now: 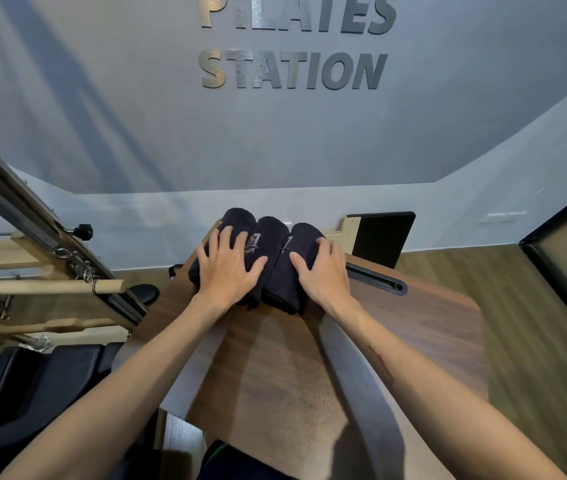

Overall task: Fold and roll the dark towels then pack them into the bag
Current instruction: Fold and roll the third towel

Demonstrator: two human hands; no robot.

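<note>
Three rolled dark towels lie side by side at the far end of a small wooden table (413,334): a left roll (237,220), a middle roll (268,237) with a pale logo, and a right roll (301,240). My left hand (228,268) lies flat with spread fingers on the left and middle rolls. My right hand (323,271) rests with spread fingers on the right roll and its outer side. No bag is recognisable in view.
A black slot (379,280) is set in the table's far right edge. A wooden pilates frame with a dowel bar (43,287) and black pads (15,393) stands to the left. A black panel (381,237) leans against the wall behind.
</note>
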